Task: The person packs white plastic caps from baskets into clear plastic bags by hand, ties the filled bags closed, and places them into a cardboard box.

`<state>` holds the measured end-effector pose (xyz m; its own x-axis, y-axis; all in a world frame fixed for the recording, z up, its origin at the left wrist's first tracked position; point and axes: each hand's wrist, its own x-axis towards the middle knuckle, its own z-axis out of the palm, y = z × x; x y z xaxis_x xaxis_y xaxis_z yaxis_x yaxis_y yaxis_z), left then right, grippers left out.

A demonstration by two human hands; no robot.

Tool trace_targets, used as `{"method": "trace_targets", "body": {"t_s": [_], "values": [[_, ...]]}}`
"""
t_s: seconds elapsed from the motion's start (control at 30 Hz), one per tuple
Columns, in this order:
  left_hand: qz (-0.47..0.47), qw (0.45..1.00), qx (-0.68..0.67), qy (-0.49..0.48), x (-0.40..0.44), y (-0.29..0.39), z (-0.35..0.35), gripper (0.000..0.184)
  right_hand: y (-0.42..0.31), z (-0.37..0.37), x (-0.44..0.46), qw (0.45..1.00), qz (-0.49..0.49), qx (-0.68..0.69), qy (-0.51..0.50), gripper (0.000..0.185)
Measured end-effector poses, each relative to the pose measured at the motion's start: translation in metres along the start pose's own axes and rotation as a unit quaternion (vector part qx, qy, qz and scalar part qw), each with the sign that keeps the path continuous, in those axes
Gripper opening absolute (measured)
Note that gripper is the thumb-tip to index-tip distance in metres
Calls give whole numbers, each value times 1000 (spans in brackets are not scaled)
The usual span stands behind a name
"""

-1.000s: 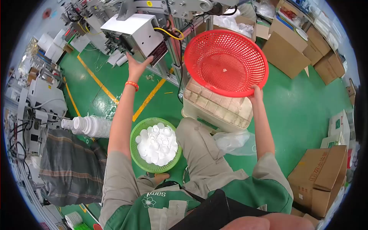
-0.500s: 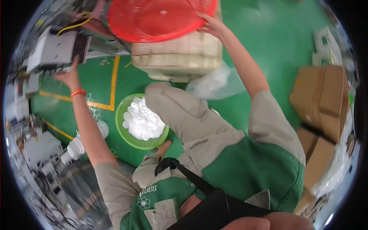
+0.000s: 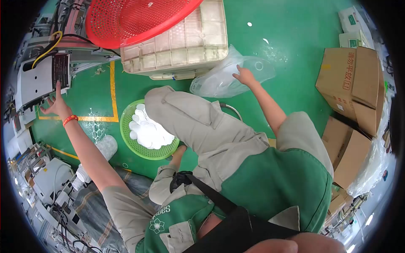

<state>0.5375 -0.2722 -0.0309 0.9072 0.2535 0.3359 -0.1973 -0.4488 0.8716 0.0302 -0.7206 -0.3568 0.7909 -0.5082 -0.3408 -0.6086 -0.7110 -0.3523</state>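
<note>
Plastic bag (image 3: 216, 81), translucent and crumpled

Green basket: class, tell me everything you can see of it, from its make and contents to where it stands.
The green basket is round, with a rim and a wall full of small holes; it looks like plastic. It stands upright on the green floor, holding a heap of flat, white round pieces. The person's bent leg hides part of its rim; whether they touch, I cannot tell.
</note>
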Motion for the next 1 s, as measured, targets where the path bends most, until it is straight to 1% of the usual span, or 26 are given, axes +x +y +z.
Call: {"method": "trace_targets", "body": {"t_s": [0.03,0.07,0.1,0.13,0.17,0.2,0.23,0.27,0.3,0.33,0.37,0.4,0.5,0.57,0.63,0.67,0.7,0.73,0.77,0.8,0.83,0.87,0.9,0.93,0.97,1.0], "values": [[-7,1000,-19,4,2,-3,1,124,0,16,6,1000,1,25,-18,51],[-25,999,-37,-10,-5,-2,0,124,4,28,9,999,-41,22,-12,42],[-35,997,-64,-13,-10,7,0,123,13,47,17,998,-42,-34,-9,29],[1,998,-59,-30,-10,5,0,120,23,57,21,997,-47,-61,-9,29],[19,1000,-23,-9,0,-2,-2,117,20,53,19,997,-51,-33,49,27],[23,994,-104,-35,-11,6,-1,115,16,52,18,995,-27,-19,98,24],[74,993,-94,-23,8,-23,-2,115,13,39,17,998,-8,-37,52,23],[63,987,-151,-2,-5,-4,2,117,6,23,15,994,-18,-25,101,25],[80,985,-154,5,-7,-6,4,117,3,16,13,990,-12,23,138,29],[110,982,-155,4,-9,-3,7,115,0,-1,9,993,-8,34,112,33],[63,986,-153,3,-15,11,3,115,-10,-19,3,988,36,129,75,36],[63,987,-146,3,-12,15,4,116,-16,-32,-2,972,81,220,33,38],[63,992,-110,-1,-12,16,2,120,-14,-44,-9,910,105,398,44,40],[57,995,-76,19,-17,14,2,119,-7,-61,-23,918,48,371,129,37],[60,997,-43,18,-35,7,4,112,-33,-96,-41,914,51,373,150,33],[48,995,-14,-82,-71,35,-5,107,-53,-113,-54,898,21,407,167,27],[75,977,37,-196,-115,56,-17,103,-70,-128,-63,879,-10,441,182,22],[159,934,108,-301,-159,51,-32,91,-80,-138,-68,894,-49,399,197,17],[111,870,137,-460,-212,76,-60,76,-109,-169,-82,891,-83,381,232,16],[80,773,112,-619,-258,62,-89,65,-149,-210,-96,887,-114,361,264,16],[15,614,173,-770,-347,99,-147,61,-185,-248,-100,809,-172,507,244,14],[39,607,137,-782,-393,75,-180,60,-203,-265,-96,808,-189,508,232,13],[-122,528,117,-832,-401,91,-199,54,-228,-277,-92,782,-214,532,243,11],[4,632,118,-766,-422,72,-231,47,-250,-287,-89,795,-210,530,206,12],[-69,634,73,-767,-418,95,-255,43,-269,-290,-83,797,-217,543,152,14],[-127,629,95,-761,-422,109,-276,41,-302,-309,-96,803,-264,516,137,15]]}}
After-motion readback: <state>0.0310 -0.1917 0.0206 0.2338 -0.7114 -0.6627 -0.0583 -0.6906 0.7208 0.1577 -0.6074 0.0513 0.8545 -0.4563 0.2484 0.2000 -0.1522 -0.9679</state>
